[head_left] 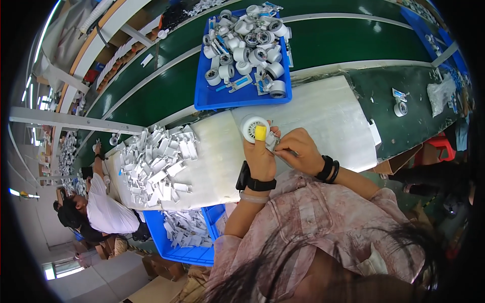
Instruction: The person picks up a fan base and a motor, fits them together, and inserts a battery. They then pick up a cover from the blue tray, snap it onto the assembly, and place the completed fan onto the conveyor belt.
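Observation:
My left hand (260, 160) grips a white round spotlight (247, 122) with a grid-like face, held above the pale work mat. A yellow finger cover (260, 133) sits on that hand's thumb, which presses the spotlight's rim. Beside it, a small light-grey bracket (271, 141) joins the spotlight on its right side. My right hand (301, 145) is closed in a pinch at the bracket's end; what its fingertips hold is too small to make out. Both wrists wear black bands.
Beyond my hands, a blue tray (202, 98) is heaped with white spotlights. White plastic housings (159, 164) pile on the left; more fill a blue bin (164, 247) below. One spotlight (400, 108) and a clear bag (440, 95) lie right. A co-worker (103, 207) works at far left.

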`<move>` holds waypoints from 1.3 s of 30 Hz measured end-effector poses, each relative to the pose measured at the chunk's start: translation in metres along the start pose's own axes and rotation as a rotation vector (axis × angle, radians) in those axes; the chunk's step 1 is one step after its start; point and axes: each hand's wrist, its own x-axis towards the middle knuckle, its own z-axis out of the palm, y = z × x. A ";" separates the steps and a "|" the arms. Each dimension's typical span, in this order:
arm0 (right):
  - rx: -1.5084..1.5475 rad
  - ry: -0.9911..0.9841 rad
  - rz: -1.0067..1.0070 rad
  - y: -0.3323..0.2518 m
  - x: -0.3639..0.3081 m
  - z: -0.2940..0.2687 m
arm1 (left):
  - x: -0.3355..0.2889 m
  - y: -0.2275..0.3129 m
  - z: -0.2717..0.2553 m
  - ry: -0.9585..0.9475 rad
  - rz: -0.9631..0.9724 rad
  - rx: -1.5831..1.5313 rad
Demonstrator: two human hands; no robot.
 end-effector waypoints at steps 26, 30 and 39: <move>-0.387 -0.514 -0.422 0.004 0.033 -0.046 | -0.002 0.001 -0.007 -0.135 -0.158 0.082; -0.338 -0.380 -0.478 0.007 0.029 -0.046 | -0.006 0.008 0.002 -0.167 -0.210 0.017; -0.279 -0.426 -0.402 0.004 0.029 -0.051 | -0.004 0.009 -0.005 -0.174 -0.299 -0.041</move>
